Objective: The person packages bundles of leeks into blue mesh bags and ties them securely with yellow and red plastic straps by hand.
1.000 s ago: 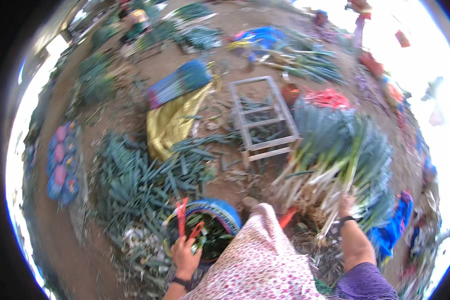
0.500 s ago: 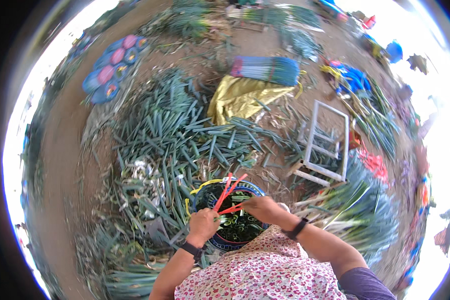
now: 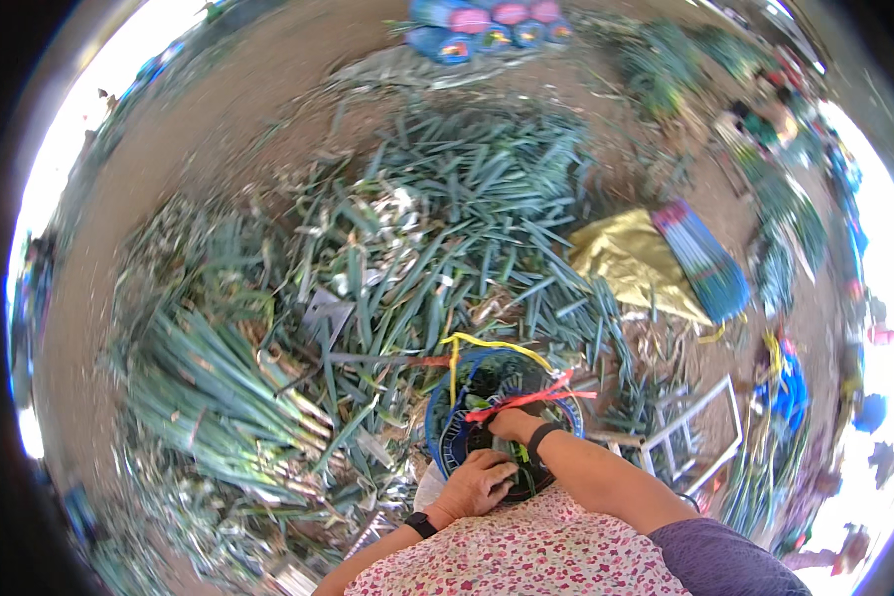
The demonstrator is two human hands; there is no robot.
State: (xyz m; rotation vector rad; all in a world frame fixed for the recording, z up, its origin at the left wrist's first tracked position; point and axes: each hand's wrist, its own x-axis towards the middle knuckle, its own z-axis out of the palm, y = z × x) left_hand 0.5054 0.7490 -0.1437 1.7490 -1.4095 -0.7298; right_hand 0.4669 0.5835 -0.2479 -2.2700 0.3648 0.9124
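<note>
In front of my body stands a round blue plastic basket (image 3: 435, 434) with dark green cut leek pieces inside. My left hand (image 3: 477, 484) rests at the basket's near left side, its fingers slightly bent and apart over the leaves. My right hand (image 3: 512, 427) reaches down into the basket, fingers curled and mostly hidden. Red plastic strips (image 3: 528, 398) stretch across the basket beside my right hand, loose ends over the right rim. Whether the right fingers grip them is not clear. A yellow strap (image 3: 454, 370) loops along the far rim.
Cut leek leaves (image 3: 487, 169) are heaped beyond the basket. A long-handled tool (image 3: 387, 359) lies left of it, near whole leeks (image 3: 219, 397). To the right are a gold sheet (image 3: 636, 263), a packed leek bundle (image 3: 700, 260) and a white metal frame (image 3: 690, 437).
My view has swung left, so the surroundings shift right. The hands have gone from holding up the red strips to lower positions in the basket. The strips now lie flatter, pointing right.
</note>
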